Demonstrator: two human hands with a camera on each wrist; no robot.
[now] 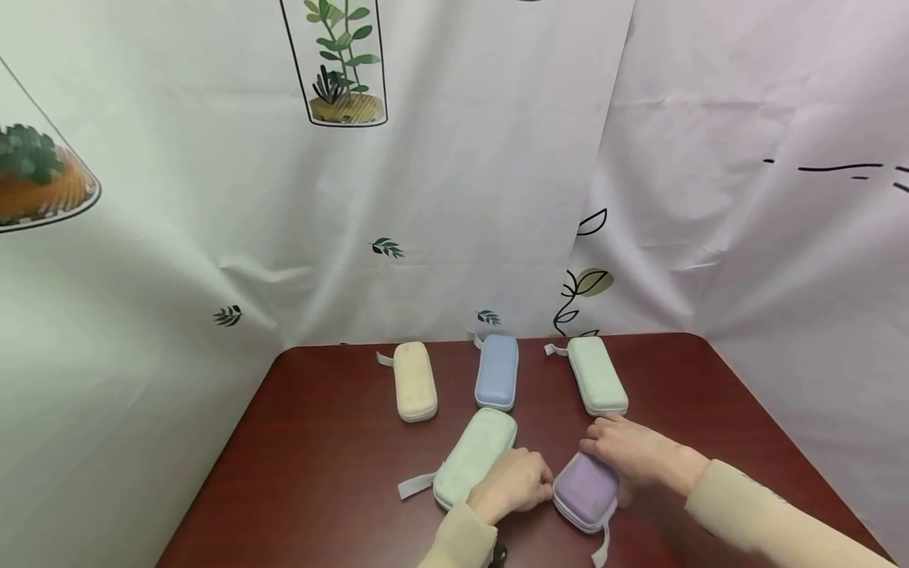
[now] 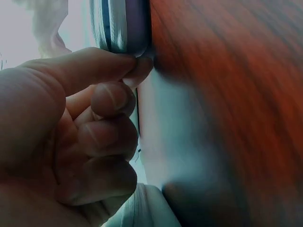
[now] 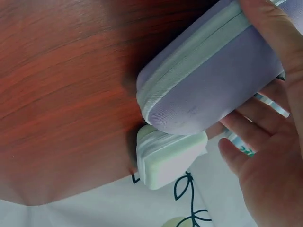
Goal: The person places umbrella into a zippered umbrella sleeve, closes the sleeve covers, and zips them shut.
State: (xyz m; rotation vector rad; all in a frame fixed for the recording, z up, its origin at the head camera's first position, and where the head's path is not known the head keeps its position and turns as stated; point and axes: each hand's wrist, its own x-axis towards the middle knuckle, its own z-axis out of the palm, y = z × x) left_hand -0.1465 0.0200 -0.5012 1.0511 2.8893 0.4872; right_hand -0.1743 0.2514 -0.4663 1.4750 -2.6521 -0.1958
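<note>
A small purple zip case (image 1: 586, 487) with a pale strap lies on the table near the front right. My right hand (image 1: 628, 450) grips its right side and far end, thumb along one face and fingers round the other, as the right wrist view shows. At the left edge of the case, my left hand (image 1: 517, 481) has its thumb and index fingertip pinched together against the corner by the zip (image 2: 118, 28). What lies between those tips is hidden. The other fingers (image 2: 111, 137) are curled. Under the left wrist, a pale green case (image 1: 476, 454) lies slanted.
Behind the hands, a yellow case (image 1: 415, 380), a blue case (image 1: 497, 371) and a mint case (image 1: 598, 375) lie in a row on the dark red wooden table (image 1: 319, 442). A white printed curtain (image 1: 461, 197) hangs along the table's back and sides.
</note>
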